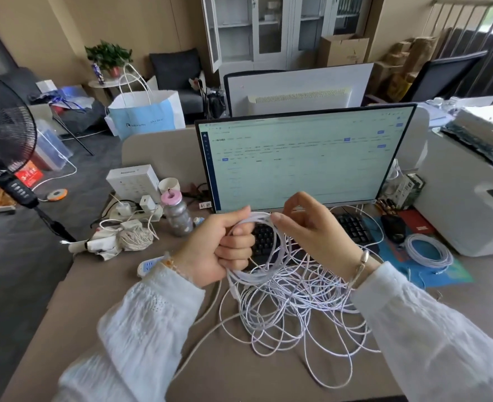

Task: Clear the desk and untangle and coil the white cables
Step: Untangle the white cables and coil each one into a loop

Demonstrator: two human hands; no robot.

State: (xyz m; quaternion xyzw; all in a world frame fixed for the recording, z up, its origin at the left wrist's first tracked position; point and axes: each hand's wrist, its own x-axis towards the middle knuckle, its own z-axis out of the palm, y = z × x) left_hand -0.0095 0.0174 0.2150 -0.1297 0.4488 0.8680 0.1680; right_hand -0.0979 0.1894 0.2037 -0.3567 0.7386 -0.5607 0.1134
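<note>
White cable [294, 309]: thin, light, limp; loose tangle lying on desk [123, 329] before keyboard [352, 227]. Left hand [219, 250] fisted round the gathered loops; right hand [312, 224] pinches the strand at the top. Likely springs open; best held at the bundled turns.

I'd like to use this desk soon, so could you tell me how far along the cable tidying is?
Done: one neat coil of white cable lies on the blue mat at the right. In hand: the left hand grips a partly wound bundle of white cable loops while the right hand pinches its top. Left: a loose tangle of white cable sprawls over the beige desk, and the clutter by the grey bottle remains.
</note>
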